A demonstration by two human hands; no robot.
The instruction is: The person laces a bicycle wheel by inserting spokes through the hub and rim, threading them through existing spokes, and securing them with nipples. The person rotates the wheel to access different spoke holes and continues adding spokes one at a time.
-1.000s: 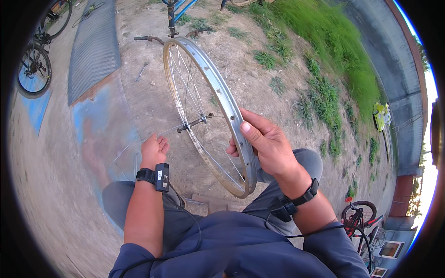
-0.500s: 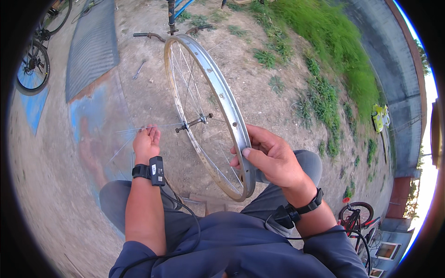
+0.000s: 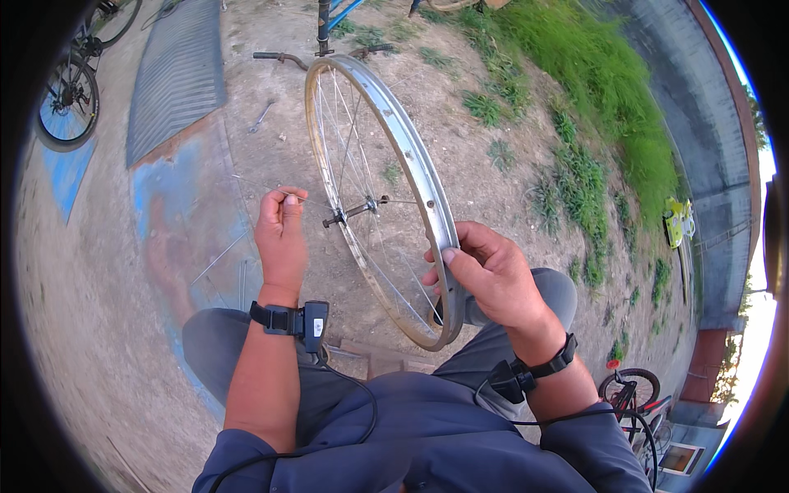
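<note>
A bare silver bicycle wheel rim point(image 3: 415, 164) with thin spokes and a hub point(image 3: 355, 212) stands upright between my knees. My right hand point(image 3: 485, 275) grips the rim's near right side, thumb on its outer face. My left hand point(image 3: 281, 234) is raised left of the hub, its fingers pinched on a thin loose spoke point(image 3: 251, 182) that runs up and left from the fingertips. Both wrists wear black bands with cables.
Loose spokes point(image 3: 220, 263) lie on the dirt by a blue painted patch. A grey corrugated sheet point(image 3: 177, 74) and a wrench point(image 3: 260, 115) lie beyond. A bicycle wheel point(image 3: 67, 107) stands far left, a blue bike frame point(image 3: 329, 20) ahead, grass point(image 3: 592, 107) on the right.
My left hand rose from near my knee to beside the hub, now pinching a spoke. My right hand slid a little lower along the rim.
</note>
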